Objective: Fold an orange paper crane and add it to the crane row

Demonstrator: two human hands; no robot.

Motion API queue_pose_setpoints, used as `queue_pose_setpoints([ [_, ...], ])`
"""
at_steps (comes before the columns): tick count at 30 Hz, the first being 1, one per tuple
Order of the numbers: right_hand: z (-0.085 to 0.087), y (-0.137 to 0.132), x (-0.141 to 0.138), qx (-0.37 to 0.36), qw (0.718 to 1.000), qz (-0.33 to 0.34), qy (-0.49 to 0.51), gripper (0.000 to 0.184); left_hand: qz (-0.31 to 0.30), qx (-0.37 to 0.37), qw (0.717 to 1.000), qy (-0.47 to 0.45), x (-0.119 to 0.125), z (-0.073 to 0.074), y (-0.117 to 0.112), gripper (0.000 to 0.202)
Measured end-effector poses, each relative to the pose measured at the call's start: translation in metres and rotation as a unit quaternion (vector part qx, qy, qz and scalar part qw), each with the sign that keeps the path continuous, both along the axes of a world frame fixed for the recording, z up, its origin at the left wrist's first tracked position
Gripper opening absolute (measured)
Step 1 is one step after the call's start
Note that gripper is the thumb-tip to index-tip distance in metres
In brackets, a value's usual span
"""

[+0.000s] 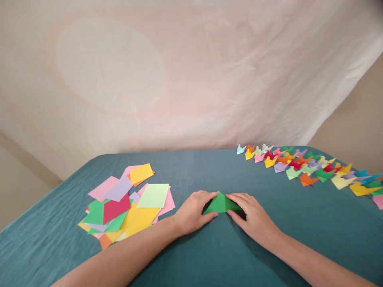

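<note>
A green paper folded into a triangle (220, 204) lies on the teal cloth-covered table (209, 251), in front of me. My left hand (193, 213) rests on the triangle's left side, forefinger along the upper edge and thumb at the lower corner. My right hand (253, 215) presses the right side, fingers stretched toward the top point. Both hands pin the paper flat against the cloth.
A loose heap of coloured paper squares (128, 203) lies to the left of my hands. Several folded paper birds (311, 167) in many colours stand in rows at the far right. A pale cloth backdrop (179, 79) hangs behind the table.
</note>
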State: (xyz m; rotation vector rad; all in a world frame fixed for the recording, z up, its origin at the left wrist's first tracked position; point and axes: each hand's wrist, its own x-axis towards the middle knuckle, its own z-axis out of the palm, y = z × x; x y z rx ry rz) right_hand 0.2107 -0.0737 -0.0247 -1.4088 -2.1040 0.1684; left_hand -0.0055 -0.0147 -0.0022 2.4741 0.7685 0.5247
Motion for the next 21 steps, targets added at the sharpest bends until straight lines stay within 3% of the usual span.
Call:
queue_pose_setpoints([
  [9, -0.0026, -0.0014, 0.0004, 0.025, 0.998, 0.022, 0.047, 0.033, 0.016, -0.004, 0.998, -0.062, 0.0003, -0.0020, -0.0020, 0.065],
  [21, 0.0025, -0.0049, -0.0042, 0.105, 0.992, 0.058, 0.035, 0.024, -0.004, -0.016, 0.996, -0.087, -0.0017, 0.0044, -0.0033, 0.054],
])
